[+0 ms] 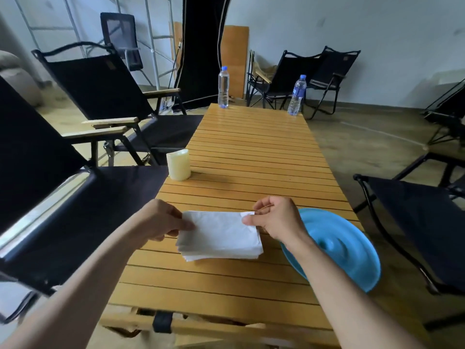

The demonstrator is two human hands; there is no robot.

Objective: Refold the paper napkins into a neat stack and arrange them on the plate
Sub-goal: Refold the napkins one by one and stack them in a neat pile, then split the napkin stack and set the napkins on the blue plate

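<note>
Napkin stack (221, 235) on the slatted table (251, 152), just left of the blue plate (352, 250). My left hand (161, 220) pinches its left edge; my right hand (274, 217) nips the far-right corner. Thin, limp, light sheets: I judge opposite edges the best hold.

You have a honey-coloured slatted wooden table (251, 152) with a light sheen; on it, a stack of white matt paper napkins (221, 238), faintly crinkled, a glossy smooth blue round plastic plate (352, 253) and a cream waxy-looking matt cylindrical candle (178, 164).
</note>
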